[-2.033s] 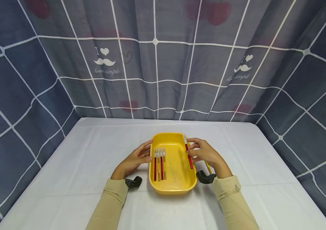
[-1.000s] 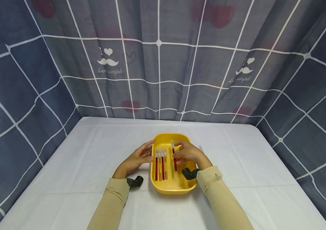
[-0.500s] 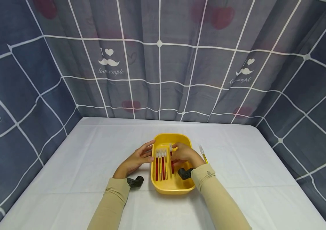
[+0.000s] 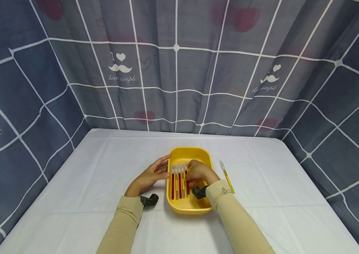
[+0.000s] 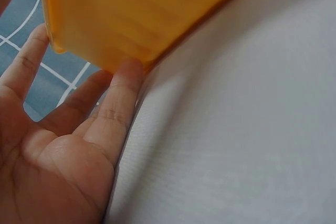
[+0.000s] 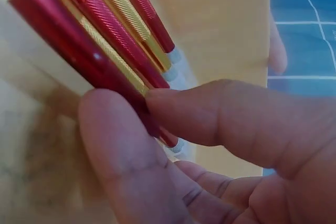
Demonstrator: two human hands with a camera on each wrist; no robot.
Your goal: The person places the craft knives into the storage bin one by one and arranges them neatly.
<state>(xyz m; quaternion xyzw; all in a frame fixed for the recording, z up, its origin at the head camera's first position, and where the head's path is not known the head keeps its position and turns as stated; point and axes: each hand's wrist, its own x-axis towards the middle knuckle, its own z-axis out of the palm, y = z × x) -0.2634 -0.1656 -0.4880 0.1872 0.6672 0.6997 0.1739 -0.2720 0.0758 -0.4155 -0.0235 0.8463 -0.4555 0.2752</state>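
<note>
My right hand [image 4: 200, 173] pinches a red craft knife [image 6: 68, 32] between thumb and finger, low inside the yellow tray [image 4: 190, 212]. This knife has a knurled collar and a clear cap. It lies alongside a row of several capped craft knives, red and gold, such as the gold craft knife [image 4: 177, 187] on the tray's left side. In the head view my left hand [image 4: 147, 177] rests against the tray's left wall with fingers spread. The left wrist view shows its fingertips touching the tray's outside.
A gold craft knife [image 4: 228, 180] with a clear cap lies on the white tablecloth [image 4: 277, 176], right of the tray. Behind the table hangs a grey checked curtain [image 4: 154, 70], which also runs along both sides.
My right hand has carried the red craft knife from over the tray's right rim leftward and down to the row. The gold knife on the table has come into fuller view. The left hand stays put.
</note>
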